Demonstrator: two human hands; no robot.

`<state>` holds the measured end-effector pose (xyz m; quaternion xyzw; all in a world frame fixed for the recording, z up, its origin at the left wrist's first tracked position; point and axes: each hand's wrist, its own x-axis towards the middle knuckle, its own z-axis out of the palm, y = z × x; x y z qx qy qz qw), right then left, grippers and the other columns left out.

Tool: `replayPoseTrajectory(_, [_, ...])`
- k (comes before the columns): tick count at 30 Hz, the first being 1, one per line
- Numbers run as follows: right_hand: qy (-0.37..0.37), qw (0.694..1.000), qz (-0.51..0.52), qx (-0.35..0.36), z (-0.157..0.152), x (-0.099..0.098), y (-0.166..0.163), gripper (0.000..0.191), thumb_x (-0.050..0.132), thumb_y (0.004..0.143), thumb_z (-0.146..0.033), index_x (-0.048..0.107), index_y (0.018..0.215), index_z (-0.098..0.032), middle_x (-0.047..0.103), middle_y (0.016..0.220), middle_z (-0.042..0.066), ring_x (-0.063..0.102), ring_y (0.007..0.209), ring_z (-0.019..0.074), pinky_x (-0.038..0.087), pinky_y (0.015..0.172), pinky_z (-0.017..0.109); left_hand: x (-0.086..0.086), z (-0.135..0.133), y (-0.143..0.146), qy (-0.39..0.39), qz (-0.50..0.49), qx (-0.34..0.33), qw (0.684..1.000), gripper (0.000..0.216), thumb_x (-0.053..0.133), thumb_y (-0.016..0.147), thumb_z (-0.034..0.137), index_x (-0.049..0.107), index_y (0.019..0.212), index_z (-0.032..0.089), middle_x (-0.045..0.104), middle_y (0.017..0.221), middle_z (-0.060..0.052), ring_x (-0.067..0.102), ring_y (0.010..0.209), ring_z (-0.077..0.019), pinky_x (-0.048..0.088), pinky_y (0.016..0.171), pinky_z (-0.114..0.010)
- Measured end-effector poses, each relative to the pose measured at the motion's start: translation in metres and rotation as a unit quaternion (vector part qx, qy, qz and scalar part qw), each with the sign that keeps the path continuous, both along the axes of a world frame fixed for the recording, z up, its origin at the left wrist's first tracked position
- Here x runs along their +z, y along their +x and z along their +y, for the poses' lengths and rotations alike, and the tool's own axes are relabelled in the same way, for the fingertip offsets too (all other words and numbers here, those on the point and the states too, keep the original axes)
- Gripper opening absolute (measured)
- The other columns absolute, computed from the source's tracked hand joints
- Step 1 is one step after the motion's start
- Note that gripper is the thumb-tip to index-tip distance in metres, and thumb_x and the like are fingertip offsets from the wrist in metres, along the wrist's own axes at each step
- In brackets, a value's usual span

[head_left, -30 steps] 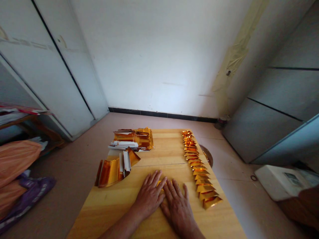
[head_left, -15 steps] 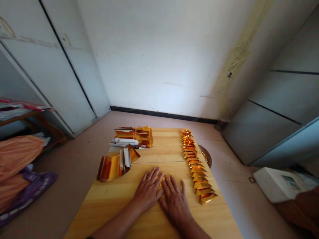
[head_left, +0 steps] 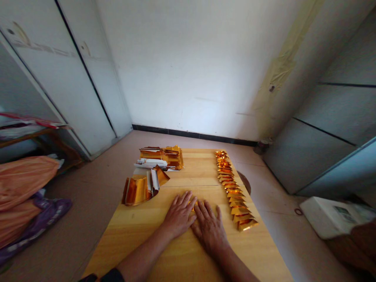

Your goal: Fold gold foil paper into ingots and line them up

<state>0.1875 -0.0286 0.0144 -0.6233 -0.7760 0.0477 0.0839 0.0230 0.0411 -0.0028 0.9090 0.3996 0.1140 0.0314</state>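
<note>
My left hand [head_left: 180,216] lies palm down on the wooden table [head_left: 141,243], its fingers stretched forward. Beside it my right hand [head_left: 210,229] is also flat, fingers extended and slightly apart, with the two hands touching near the thumbs. A small piece of gold foil paper [head_left: 193,205] peeks out between and beneath the fingertips; most of it is hidden. To the right runs a long row of folded gold foil pieces [head_left: 236,199], overlapping one another. On the left sits a loose stack of curled gold foil sheets [head_left: 138,190] with white backs.
Behind the loose stack, bundled foil sheets [head_left: 161,158] lie at the table's far left corner. A white wall [head_left: 182,70] stands beyond. Grey cabinets [head_left: 317,149] are on the right, with a white box [head_left: 320,217] on the floor. Orange and purple bags [head_left: 26,184] lie at left.
The view has shifted slightly, so the table and its foil appear a little higher and further right. Both hands stay flat on the same foil piece.
</note>
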Motion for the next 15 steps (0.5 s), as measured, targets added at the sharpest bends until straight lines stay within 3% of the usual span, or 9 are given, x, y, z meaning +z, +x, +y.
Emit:
replayPoseTrajectory(6, [-0.001,1.0,0.005,0.0,0.002,-0.0001,0.0001,0.055,0.035,0.093,-0.051,0.031,0.143,-0.029,0.034,0.147,0.005,0.028,0.136,0.0274,0.014,0.109,0.058,0.0044,-0.001,0.0002,-0.024,-0.006,0.006,1.0,0.06,0.047,0.086,0.036,0.031,0.143,0.025,0.026,0.152,-0.008,0.024,0.139,-0.0259,0.019,0.113,-0.047])
replayPoseTrajectory(15, [0.024,1.0,0.004,-0.02,-0.0003,-0.0056,-0.0039,0.059,0.04,0.09,-0.053,0.031,0.143,-0.029,0.036,0.146,0.005,0.029,0.136,0.0279,0.011,0.111,0.055,0.0065,0.0008,-0.0007,-0.039,0.002,-0.009,0.999,0.065,0.05,0.084,0.034,0.028,0.144,0.025,0.022,0.153,-0.009,0.02,0.14,-0.0252,0.016,0.113,-0.048])
